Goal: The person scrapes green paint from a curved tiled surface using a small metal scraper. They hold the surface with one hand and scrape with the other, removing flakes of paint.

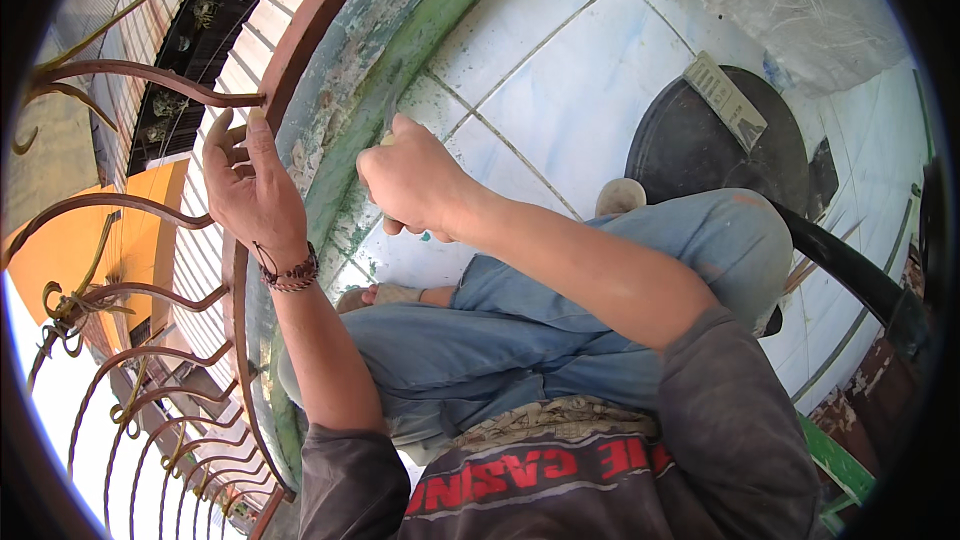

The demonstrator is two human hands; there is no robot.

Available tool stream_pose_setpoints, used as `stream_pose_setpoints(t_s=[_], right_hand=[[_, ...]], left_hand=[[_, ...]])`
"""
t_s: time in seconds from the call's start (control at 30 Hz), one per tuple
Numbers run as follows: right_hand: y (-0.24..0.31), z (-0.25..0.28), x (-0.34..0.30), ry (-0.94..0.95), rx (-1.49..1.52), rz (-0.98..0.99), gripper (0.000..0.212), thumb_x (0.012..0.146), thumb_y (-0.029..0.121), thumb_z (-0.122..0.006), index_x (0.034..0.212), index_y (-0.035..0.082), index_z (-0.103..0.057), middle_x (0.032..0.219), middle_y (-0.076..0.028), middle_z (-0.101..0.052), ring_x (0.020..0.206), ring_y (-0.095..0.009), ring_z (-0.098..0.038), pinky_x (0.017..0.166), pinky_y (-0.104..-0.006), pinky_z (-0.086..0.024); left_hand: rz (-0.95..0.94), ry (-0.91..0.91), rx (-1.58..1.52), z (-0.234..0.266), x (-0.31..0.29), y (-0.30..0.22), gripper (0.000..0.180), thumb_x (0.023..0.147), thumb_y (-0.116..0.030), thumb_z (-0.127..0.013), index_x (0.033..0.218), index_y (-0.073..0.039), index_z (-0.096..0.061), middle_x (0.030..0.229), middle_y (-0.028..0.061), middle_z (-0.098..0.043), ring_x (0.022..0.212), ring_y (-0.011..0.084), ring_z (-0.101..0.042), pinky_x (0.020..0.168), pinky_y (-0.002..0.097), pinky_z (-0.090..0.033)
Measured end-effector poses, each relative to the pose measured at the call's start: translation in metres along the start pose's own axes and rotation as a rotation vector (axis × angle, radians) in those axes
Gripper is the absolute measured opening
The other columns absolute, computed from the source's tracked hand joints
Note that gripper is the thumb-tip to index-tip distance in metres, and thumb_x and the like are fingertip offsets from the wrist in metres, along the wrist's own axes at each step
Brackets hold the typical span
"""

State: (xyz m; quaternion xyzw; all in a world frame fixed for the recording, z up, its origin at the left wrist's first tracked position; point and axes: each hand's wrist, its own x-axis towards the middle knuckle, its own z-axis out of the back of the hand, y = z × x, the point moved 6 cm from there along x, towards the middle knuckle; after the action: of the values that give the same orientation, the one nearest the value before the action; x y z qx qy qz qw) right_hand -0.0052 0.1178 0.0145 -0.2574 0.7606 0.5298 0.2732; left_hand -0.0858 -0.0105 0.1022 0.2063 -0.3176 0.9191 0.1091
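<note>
My left hand (255,185), with a braided bracelet at the wrist, is raised beside the brown metal railing (300,50). Its fingers are slightly curled and apart; the thumb tip is close to the rail, and I cannot tell whether it touches. My right hand (415,180) is closed in a fist over the inner edge of the low wall (360,130), whose green and grey paint is worn and flaking. A pale bit of something shows at the fist's top, with a blurred greyish shape beyond it. The rest is hidden by the fingers.
White-blue floor tiles (555,70) lie inside the curved wall. To the right, a long pale package (725,100) rests on a black round disc (670,150). A white woven sack (800,0) stands at the far right. Curved railing bars (130,205) project outward on the left.
</note>
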Motion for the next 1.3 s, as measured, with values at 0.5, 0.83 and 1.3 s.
stream_pose_setpoints(t_s=[0.5, 0.83, 1.3], right_hand=[[0.01, -0.006, -0.021, 0.151, 0.124, -0.113, 0.029, 0.078, 0.012, -0.052, 0.099, -0.004, -0.041, 0.072, -0.011, -0.05, 0.046, -0.017, -0.049, 0.032, -0.0308, -0.022], [-0.001, 0.009, 0.009, 0.119, 0.209, -0.103, 0.015, 0.077, 0.009, -0.054, 0.088, 0.0, -0.048, 0.073, -0.012, -0.052, 0.047, -0.018, -0.05, 0.033, -0.0281, -0.025], [-0.005, 0.024, 0.016, -0.02, 0.239, -0.054, 0.008, 0.082, 0.009, -0.049, 0.084, 0.002, -0.046, 0.069, -0.011, -0.053, 0.043, -0.017, -0.048, 0.035, -0.0284, -0.028]], left_hand=[[0.063, 0.216, 0.149, -0.023, 0.006, 0.029, 0.057, 0.09, -0.044, -0.067, 0.121, 0.003, -0.058, 0.109, 0.0173, -0.062, 0.1, 0.0299, -0.061, 0.088, 0.0389, -0.047], [0.05, 0.207, 0.137, -0.025, 0.006, 0.028, 0.063, 0.087, -0.046, -0.07, 0.121, 0.005, -0.056, 0.108, 0.0179, -0.061, 0.1, 0.0297, -0.062, 0.089, 0.0389, -0.047], [1.039, 0.578, -1.037, -0.073, -0.101, -0.018, 0.032, 0.098, -0.038, -0.053, 0.105, -0.007, -0.059, 0.091, 0.0035, -0.06, 0.079, 0.0132, -0.056, 0.07, 0.0292, -0.045]])
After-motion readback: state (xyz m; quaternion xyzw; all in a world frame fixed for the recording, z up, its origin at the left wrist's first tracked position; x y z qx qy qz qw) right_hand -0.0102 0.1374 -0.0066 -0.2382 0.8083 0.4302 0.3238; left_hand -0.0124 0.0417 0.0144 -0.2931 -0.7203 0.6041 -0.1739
